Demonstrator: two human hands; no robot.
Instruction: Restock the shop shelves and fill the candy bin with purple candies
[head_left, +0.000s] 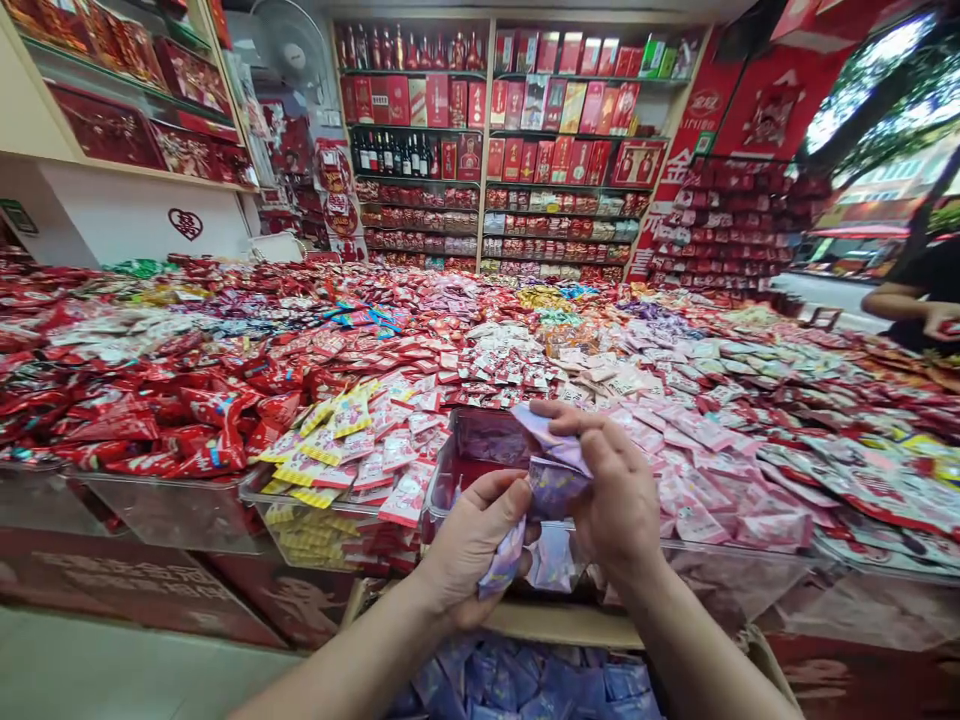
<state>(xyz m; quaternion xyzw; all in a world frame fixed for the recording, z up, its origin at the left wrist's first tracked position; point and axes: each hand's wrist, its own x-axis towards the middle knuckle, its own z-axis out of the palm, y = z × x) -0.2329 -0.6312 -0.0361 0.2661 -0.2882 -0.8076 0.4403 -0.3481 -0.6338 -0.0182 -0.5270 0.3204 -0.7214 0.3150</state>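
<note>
Purple packets (559, 485) are between my two grips, in front of my body and over the near edge of the counter (150, 595). Left grip (476, 535): closed, thumb pressed on the packets, one packet hanging below the fingers. Right grip (615, 485): fingers curled round the packets from the right side, one packet sticking up past the fingertips. Exact count in each grip: cannot tell, since the fingers cover part of them.

Just behind my grips is a plastic bin (466, 466) with a dark red inside. Below my wrists, a cardboard box (562, 625) contains many blue-purple packets (525, 690).

Left of the bin: white, pink and yellow packets (367, 440), then shiny red packets (217, 415) farther left. Right of it: pale pink packets (712, 475). Mixed sweets cover the counter behind these.

At the back, shelves (491, 130) carry bottles (394, 155) and red boxes (577, 105); a fan (296, 55) is at upper left. At the right edge, another person's arm (896, 298) shows, well apart from mine.
</note>
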